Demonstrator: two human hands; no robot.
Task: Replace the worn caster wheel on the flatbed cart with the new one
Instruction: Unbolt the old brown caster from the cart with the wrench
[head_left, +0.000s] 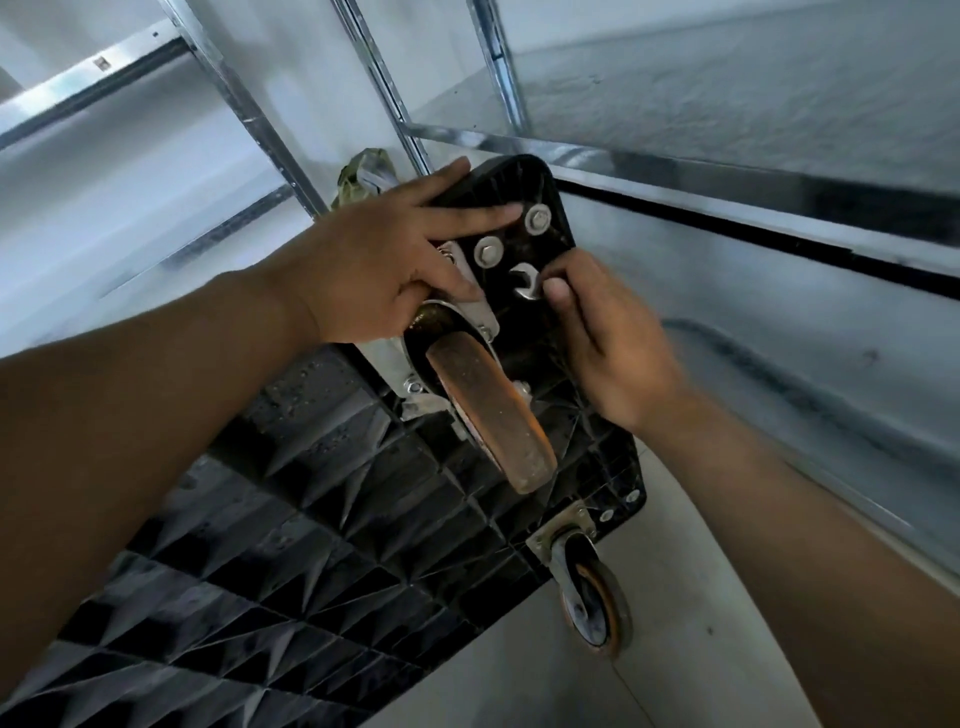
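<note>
The black flatbed cart (322, 561) lies tipped with its ribbed underside facing me. A worn orange-brown caster wheel (493, 415) in a metal bracket is bolted near the cart's upper corner. My left hand (384, 260) lies over that corner with fingers spread, thumb against the caster's mounting plate. Two bolts with washers (537, 221) show just beyond my fingertips. My right hand (597, 332) pinches a small open-end wrench (525, 280), its jaw held against the cart's underside below the bolts.
A second caster (592, 587) sits at the cart's lower right corner above the pale floor. Metal shelf uprights and rails (675, 171) run behind the cart. A crumpled green-grey object (363, 171) lies behind my left hand.
</note>
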